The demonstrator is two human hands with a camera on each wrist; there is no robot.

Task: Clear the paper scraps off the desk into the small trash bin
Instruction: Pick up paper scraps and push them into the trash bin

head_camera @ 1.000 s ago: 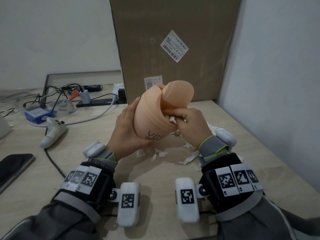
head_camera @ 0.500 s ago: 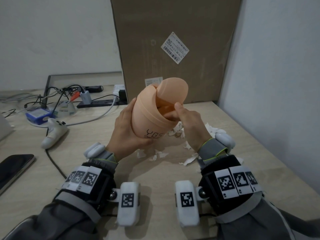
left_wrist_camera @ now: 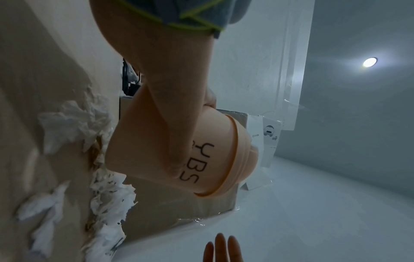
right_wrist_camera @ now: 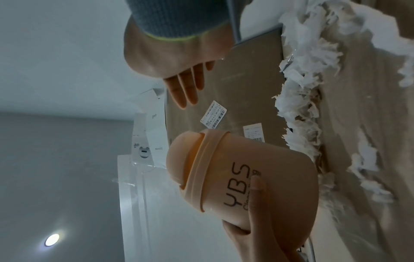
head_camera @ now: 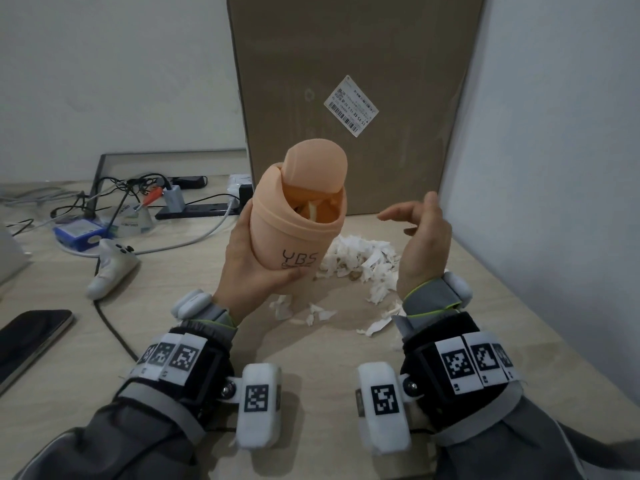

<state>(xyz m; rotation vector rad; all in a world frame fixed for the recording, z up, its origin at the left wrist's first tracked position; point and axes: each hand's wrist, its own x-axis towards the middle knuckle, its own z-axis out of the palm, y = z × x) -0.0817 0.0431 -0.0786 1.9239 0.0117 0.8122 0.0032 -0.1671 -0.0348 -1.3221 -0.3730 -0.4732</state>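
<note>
One bin (head_camera: 294,233) is gripped by the left hand (head_camera: 252,268) over the scraps (head_camera: 360,261); the right hand (head_camera: 420,244), fingers spread, holds nothing; one box (head_camera: 346,64) is stood behind.

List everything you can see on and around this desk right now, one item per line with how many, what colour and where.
trash bin: one, peach, lettered YBS, held up over the desk, flap open
paper scraps: a pile plus loose bits, white, on the desk behind and below the bin; some show inside the bin
desk: one, light wood
cardboard box: one, brown, labelled, standing at the back
game controller: one, white, left on the desk
phone: one, black, far left edge
power strip: one, black, at the back with tangled cables
blue box: one, back left
left hand: grips the bin's body
right hand: empty, fingers relaxed, right of the bin
</note>
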